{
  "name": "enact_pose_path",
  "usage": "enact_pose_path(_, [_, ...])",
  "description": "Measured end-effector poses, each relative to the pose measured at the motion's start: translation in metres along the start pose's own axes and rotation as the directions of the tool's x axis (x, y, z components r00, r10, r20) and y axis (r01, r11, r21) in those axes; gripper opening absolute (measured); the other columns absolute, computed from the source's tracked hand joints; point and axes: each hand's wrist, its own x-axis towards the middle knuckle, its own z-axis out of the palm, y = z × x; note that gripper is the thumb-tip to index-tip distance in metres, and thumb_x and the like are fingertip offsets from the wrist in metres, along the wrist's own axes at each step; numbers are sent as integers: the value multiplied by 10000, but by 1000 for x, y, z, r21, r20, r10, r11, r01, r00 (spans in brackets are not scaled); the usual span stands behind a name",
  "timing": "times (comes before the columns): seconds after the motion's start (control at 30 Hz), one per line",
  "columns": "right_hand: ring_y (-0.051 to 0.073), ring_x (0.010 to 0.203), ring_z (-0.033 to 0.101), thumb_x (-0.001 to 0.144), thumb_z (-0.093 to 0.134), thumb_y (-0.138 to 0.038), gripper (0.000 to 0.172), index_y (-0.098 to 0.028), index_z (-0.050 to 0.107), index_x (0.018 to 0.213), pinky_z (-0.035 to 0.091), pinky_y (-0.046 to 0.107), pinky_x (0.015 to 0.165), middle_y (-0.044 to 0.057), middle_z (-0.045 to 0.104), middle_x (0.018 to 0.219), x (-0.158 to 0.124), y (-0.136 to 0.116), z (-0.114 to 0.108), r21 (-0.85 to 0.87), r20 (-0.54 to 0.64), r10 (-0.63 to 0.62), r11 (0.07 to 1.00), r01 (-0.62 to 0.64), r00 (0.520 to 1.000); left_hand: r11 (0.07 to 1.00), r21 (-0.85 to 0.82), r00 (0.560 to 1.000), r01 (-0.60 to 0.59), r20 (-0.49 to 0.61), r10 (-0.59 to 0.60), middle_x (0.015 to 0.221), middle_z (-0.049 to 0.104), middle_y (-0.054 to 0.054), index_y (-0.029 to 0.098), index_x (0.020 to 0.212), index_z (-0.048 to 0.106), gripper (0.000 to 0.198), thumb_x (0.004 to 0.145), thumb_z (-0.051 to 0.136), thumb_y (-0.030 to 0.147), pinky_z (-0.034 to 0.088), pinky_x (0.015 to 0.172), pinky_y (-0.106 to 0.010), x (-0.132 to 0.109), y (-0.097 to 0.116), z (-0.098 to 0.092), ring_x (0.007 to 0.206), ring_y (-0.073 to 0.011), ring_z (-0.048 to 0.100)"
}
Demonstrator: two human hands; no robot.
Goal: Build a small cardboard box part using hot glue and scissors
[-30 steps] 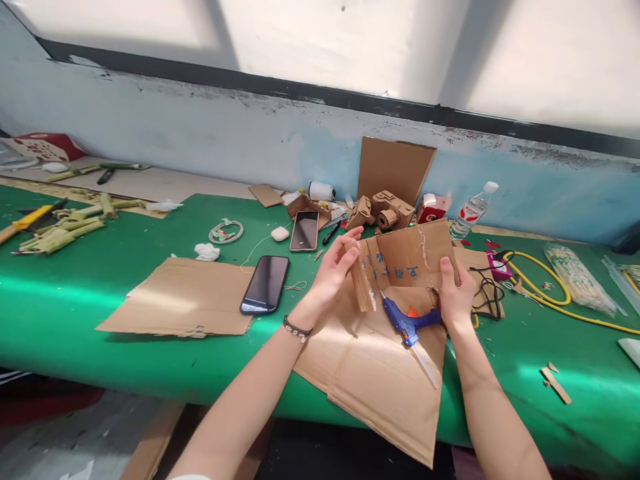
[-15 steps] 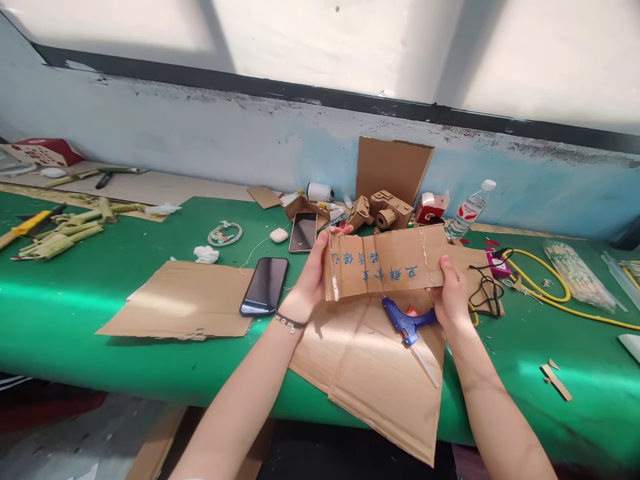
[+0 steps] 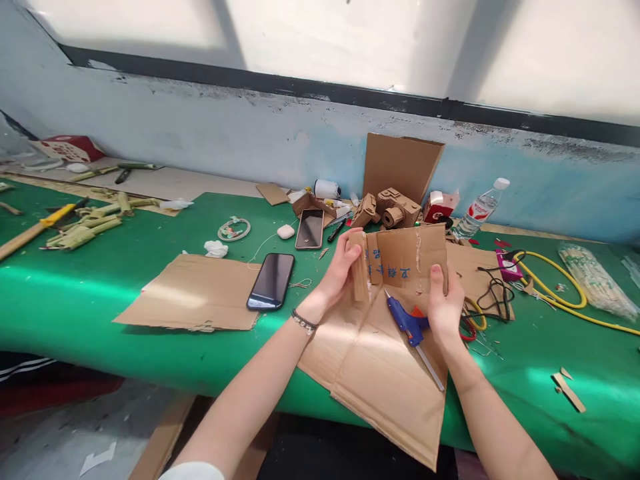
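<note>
Between both hands is a creased cardboard strip (image 3: 400, 260) with blue handwritten characters and whitish torn or glued lines. My left hand (image 3: 345, 267) grips its folded left end, thumb in front. At the right end my right hand (image 3: 446, 300) pinches it, thumb on the face and fingers behind. Just below the strip, a blue hot glue gun (image 3: 407, 321) with a glue stick in its back lies on a large cardboard sheet (image 3: 385, 400). The right hand partly covers the glue gun's handle.
Left of my arm are a black phone (image 3: 271, 281) and a flat cardboard piece (image 3: 190, 293). Behind stand a cardboard camera model (image 3: 397, 208), a second phone (image 3: 310, 229) and a water bottle (image 3: 483, 208). Rightward lie a yellow cable (image 3: 570, 303) and a utility knife (image 3: 57, 215) lies far left.
The strip's left end has folded toward me, and the left hand has moved right, nearer the right hand. Fewer characters show. The view has shifted slightly left.
</note>
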Motion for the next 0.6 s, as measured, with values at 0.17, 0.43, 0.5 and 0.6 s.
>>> enact_pose_path(0.17, [314,1096,838,1164,601,-584,503,-179,781,1401,666,422,964,153,876,1244,-16,-6,5,-34,75,-143,989,146,987,972,187,986,-142,111,122,1566,670,-79,383,1632,454,835,952,856,653,611,1179,-418,-5,-14,-1,1418,-278,709])
enact_pose_path(0.43, [347,1165,816,1196,525,-439,454,-245,680,1576,678,504,1014,149,853,1287,-30,-7,17,-85,255,-394,901,426,883,887,376,962,-267,55,267,1702,558,-131,354,1662,368,856,992,809,653,537,1283,-456,-14,-13,13,1504,-292,656])
enact_pose_path(0.5, [344,1089,813,1193,520,-401,456,-246,665,1596,683,503,956,144,852,1241,-32,-9,19,-98,283,-421,881,463,862,865,414,954,-284,31,299,1713,553,-133,358,1662,384,840,994,811,634,501,1327,-478,-16,-14,15,1558,-298,617])
enact_pose_path(0.6, [324,1045,804,1187,516,-312,481,-272,610,1657,683,476,896,122,850,1228,-34,-12,21,-89,319,-475,846,525,820,837,459,948,-297,33,318,1774,503,-134,368,1702,359,839,1018,799,572,453,1377,-497,-16,-16,14,1611,-293,573])
